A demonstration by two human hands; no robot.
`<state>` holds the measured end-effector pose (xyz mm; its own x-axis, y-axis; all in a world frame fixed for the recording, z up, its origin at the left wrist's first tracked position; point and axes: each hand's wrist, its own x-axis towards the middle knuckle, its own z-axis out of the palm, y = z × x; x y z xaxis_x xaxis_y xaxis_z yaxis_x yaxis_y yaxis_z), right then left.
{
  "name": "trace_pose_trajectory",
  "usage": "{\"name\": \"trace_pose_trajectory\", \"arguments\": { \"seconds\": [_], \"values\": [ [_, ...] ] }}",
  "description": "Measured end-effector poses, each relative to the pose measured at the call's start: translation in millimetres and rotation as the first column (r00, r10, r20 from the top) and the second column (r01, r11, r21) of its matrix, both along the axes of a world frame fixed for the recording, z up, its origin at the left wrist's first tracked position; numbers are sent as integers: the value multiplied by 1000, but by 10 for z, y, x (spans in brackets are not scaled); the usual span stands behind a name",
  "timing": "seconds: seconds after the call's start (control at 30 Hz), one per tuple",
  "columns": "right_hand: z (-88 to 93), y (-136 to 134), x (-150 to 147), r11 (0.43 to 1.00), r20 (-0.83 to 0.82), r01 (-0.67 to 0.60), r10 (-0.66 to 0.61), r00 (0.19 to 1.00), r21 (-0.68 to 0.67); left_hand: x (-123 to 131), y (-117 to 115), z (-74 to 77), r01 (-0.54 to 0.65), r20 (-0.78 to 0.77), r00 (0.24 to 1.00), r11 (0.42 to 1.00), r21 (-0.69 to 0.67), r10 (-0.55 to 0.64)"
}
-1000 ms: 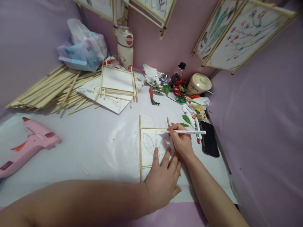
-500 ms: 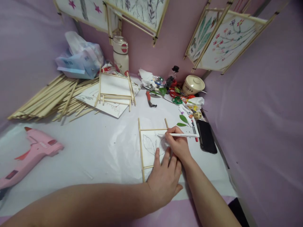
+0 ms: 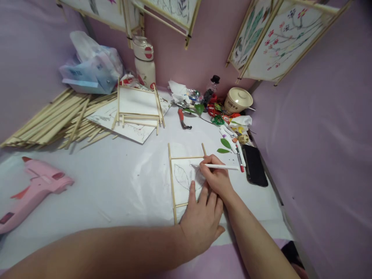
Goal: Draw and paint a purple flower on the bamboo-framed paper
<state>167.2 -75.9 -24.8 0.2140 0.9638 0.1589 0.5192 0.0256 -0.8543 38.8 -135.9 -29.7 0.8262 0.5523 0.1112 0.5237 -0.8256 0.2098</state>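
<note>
A small frame of thin wooden sticks (image 3: 171, 182) lies on the table with white paper (image 3: 180, 195) in it, bearing dark outlines of leaves. My left hand (image 3: 202, 217) rests flat with fingers spread on the lower part of the paper and frame, hiding some of the drawing. Pinched in my right hand (image 3: 216, 176) is a slim white pen (image 3: 222, 167), its tip touching or just above the upper part of the paper. The frame's right side is mostly covered by my hands.
A pink glue gun (image 3: 43, 184) lies at left, below a pile of wooden sticks (image 3: 49, 120). Another stick frame (image 3: 138, 115) sits behind. To the right are markers (image 3: 229, 141), green leaves (image 3: 223, 150), a black phone (image 3: 255, 164) and a lidded bowl (image 3: 237, 101). Painted hangings (image 3: 287, 42) dangle above.
The camera view has shifted slightly. My right hand and the pen have moved a little over the upper paper; my left hand stays pressed in place.
</note>
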Motion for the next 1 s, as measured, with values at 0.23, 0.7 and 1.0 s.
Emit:
{"name": "trace_pose_trajectory", "arguments": {
  "seconds": [0.23, 0.7, 1.0],
  "values": [
    [13, -8, -10, 1000, 9, 2, -2, 1000, -17, 5, -4, -1, -3, 8, 1000, 1000, -3, 3],
    [37, -7, -17, 1000, 19, -10, 10, 1000, -27, 3, 6, 30, -3, -11, 1000, 1000, -9, 3],
    [15, 1, -15, 1000, 13, 6, -6, 1000, -2, 1, 13, 41, 9, -11, 1000, 999, -41, -9]
  ]
}}
